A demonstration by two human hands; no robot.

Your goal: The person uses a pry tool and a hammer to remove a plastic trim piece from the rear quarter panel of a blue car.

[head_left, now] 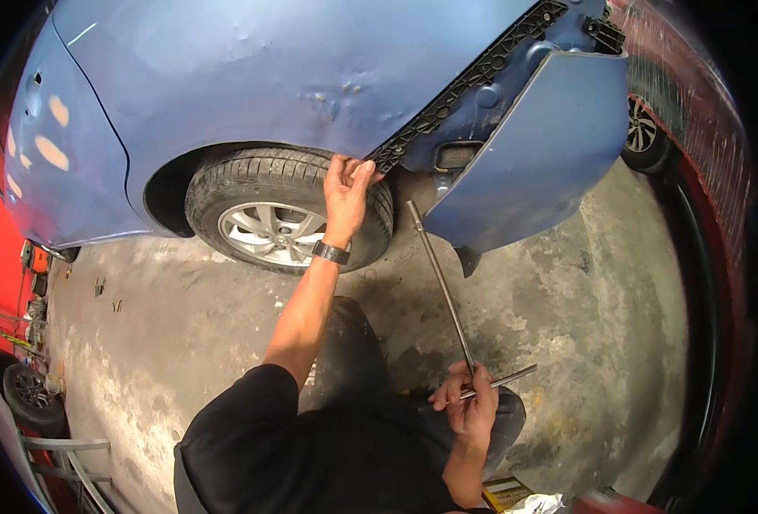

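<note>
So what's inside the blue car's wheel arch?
A black tire around a silver wheel, with the left hand covering part of the tire. The tire and wheel hide whatever lies deeper in the dark arch, so that can't be seen.

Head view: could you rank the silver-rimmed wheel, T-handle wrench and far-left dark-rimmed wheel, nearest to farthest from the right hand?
1. T-handle wrench: held in the right hand.
2. Silver-rimmed wheel: ahead, leftward.
3. Dark-rimmed wheel: far left.
</note>
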